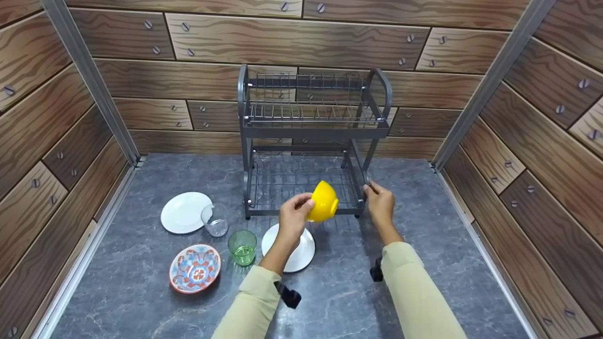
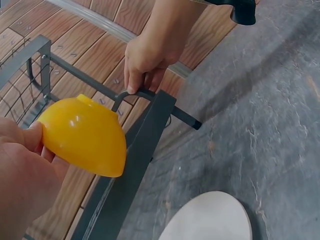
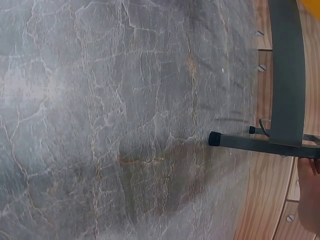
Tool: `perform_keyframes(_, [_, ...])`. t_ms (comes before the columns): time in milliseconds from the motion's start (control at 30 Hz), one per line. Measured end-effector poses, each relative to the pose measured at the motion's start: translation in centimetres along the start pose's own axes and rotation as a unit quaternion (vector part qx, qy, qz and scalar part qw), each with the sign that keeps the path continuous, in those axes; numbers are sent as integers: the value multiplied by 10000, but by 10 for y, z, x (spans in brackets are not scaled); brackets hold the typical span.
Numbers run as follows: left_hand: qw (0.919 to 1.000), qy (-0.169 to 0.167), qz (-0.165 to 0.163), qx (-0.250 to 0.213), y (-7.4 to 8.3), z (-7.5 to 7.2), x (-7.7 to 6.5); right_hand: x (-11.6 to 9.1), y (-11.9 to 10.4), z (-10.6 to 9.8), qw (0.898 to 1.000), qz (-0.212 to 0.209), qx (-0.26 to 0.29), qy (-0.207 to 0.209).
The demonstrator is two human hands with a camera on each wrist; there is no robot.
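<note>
The left hand (image 1: 293,217) pinches the tipped yellow bowl (image 1: 323,202) near the front of the dark rack (image 1: 315,133), the right hand (image 1: 380,203) grips its side, and loading the rack probably needs gentle lowering next.

The yellow bowl (image 1: 324,202) is smooth and shiny, with a small round foot. It is held in the air, slightly right of the middle of the frame, tilted on its side, its foot turned towards the right. Behind it, the dark grey rack (image 1: 315,133) stands upright in the upper middle of the frame; it has two wire tiers and curved upper side handles.
</note>
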State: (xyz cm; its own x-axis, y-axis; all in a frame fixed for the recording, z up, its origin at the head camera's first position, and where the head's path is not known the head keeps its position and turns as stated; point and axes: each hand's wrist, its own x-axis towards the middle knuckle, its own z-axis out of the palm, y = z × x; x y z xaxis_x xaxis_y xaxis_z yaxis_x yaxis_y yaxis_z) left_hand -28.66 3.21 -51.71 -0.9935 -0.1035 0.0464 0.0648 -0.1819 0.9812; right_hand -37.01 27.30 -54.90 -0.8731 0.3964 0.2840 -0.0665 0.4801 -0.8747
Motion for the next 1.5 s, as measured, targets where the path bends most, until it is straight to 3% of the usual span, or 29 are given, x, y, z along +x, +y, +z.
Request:
perform_keyframes(367, [9994, 241, -129, -209, 1, 29, 21, 1, -1, -1, 10000, 12, 8, -44])
perform_keyframes(767, [9948, 274, -355, -916, -19, 63, 38, 2, 2, -4, 9995, -89, -276, -125])
perform_keyframes(933, [9932, 317, -458, -1022, -29, 70, 42, 0, 3, -3, 9991, 28, -354, -219])
perform_keyframes(1133, [9949, 363, -267, -908, -37, 77, 46, 0, 3, -2, 9991, -21, -377, -199])
perform_keyframes(1333, [9954, 367, -181, -862, -39, 83, 49, 0, 0, -3, 9993, 36, -341, -178])
perform_keyframes(1500, [9953, 166, -224, -926, -36, 88, 54, 0, -5, -3, 9994, 103, -241, -218])
